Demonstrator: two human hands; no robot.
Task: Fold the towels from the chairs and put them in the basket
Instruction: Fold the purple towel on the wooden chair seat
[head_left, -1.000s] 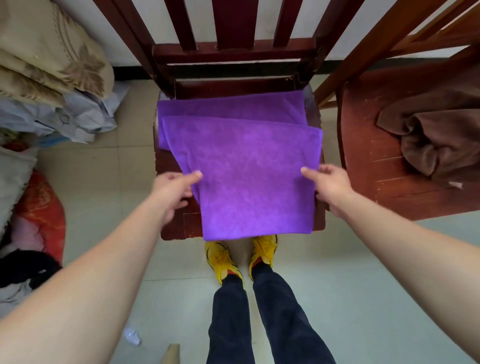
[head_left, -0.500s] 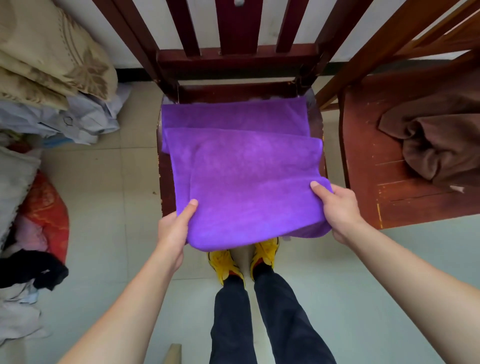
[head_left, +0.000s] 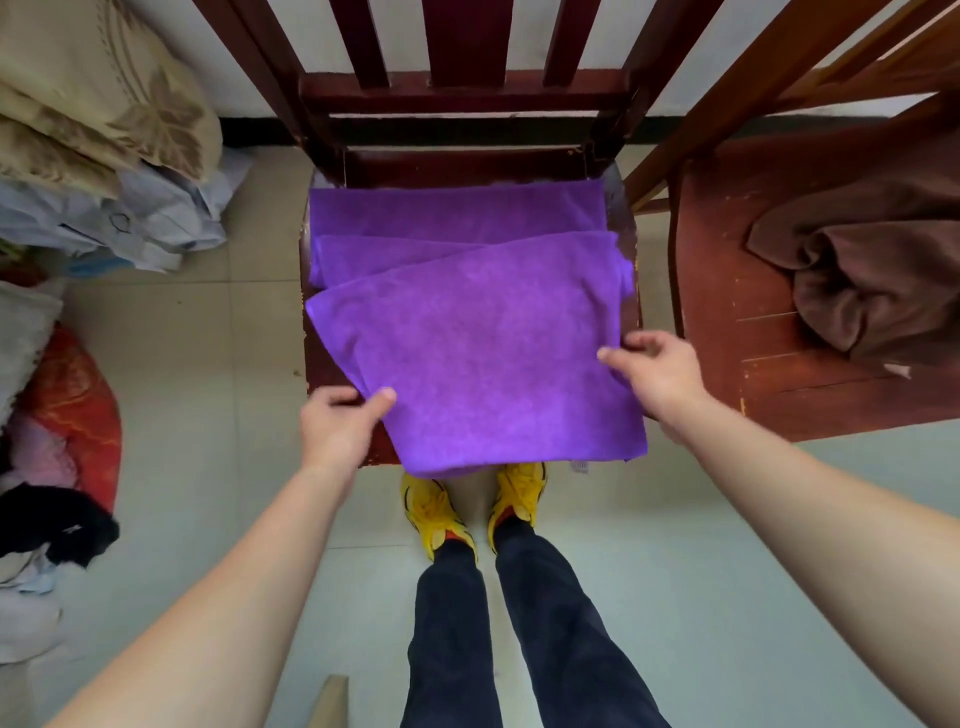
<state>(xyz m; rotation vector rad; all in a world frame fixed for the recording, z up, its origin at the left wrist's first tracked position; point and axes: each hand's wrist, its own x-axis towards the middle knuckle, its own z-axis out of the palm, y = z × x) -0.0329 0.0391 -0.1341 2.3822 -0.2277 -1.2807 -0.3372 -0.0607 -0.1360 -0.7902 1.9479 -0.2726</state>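
A purple towel (head_left: 483, 343) lies folded in layers on the seat of a dark red wooden chair (head_left: 467, 98) straight ahead; its top layer sits askew and overhangs the seat's front edge. My left hand (head_left: 340, 423) pinches the towel's near left edge, thumb on top. My right hand (head_left: 657, 371) grips its right edge. A crumpled brown towel (head_left: 872, 270) lies on the seat of a second wooden chair (head_left: 727, 332) to the right. No basket is in view.
Piled bedding and clothes (head_left: 98, 145) fill the left side, with a red bundle (head_left: 72, 415) and a black garment (head_left: 52, 525) on the tiled floor. My legs and yellow shoes (head_left: 467, 509) stand right at the chair's front. A pale wooden piece (head_left: 330, 701) shows at the bottom edge.
Both hands took hold of the towel's near part, lifted it and folded it back over the seat; the top layer now lies slanted with another fold showing behind it.
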